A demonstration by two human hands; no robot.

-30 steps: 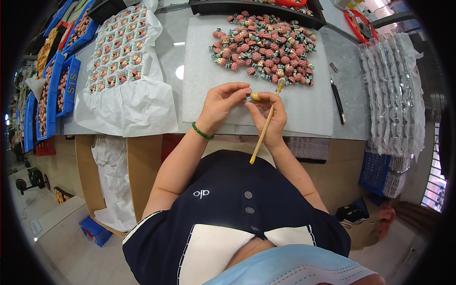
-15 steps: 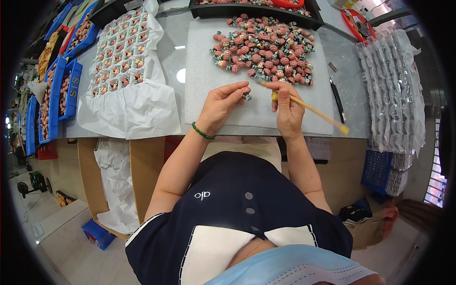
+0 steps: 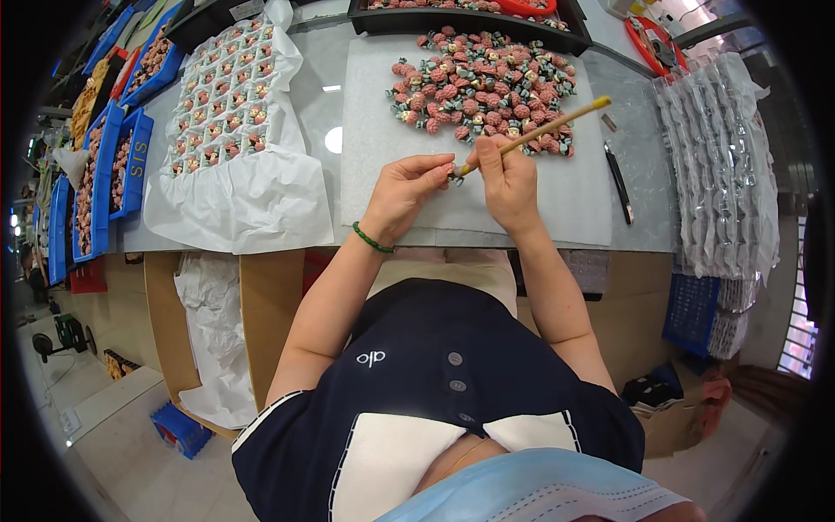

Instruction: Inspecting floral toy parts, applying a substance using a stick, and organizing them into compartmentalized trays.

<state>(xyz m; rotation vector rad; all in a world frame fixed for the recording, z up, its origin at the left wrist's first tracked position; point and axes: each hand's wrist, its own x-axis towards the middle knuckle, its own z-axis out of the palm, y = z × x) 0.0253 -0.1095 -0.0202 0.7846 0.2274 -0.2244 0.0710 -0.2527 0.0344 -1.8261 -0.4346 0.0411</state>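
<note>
My left hand (image 3: 402, 198), with a green beaded bracelet at its wrist, pinches a small pink and grey figurine (image 3: 457, 180) over the white sheet (image 3: 417, 223). In my right hand (image 3: 510, 187) is a slim wooden-handled brush (image 3: 558, 123), its yellow end pointing up and to the right. The brush's working tip meets the figurine or lies very close to it; my fingers partly hide the spot. Beyond both hands spreads a heap of similar pink and grey figurines (image 3: 487, 87).
On the left stands a divided tray (image 3: 217, 113) with figurines in its cells and white paper in front. A black tray (image 3: 470, 19) of figurines borders the back. At right lie a black-handled knife (image 3: 619, 183) and stacked clear plastic trays (image 3: 718, 165). Blue bins (image 3: 130, 170) sit far left.
My right hand has turned the brush over, so its yellow end swings from lower right to upper right. Its tip has come to the figurine; my left hand stays nearly still.
</note>
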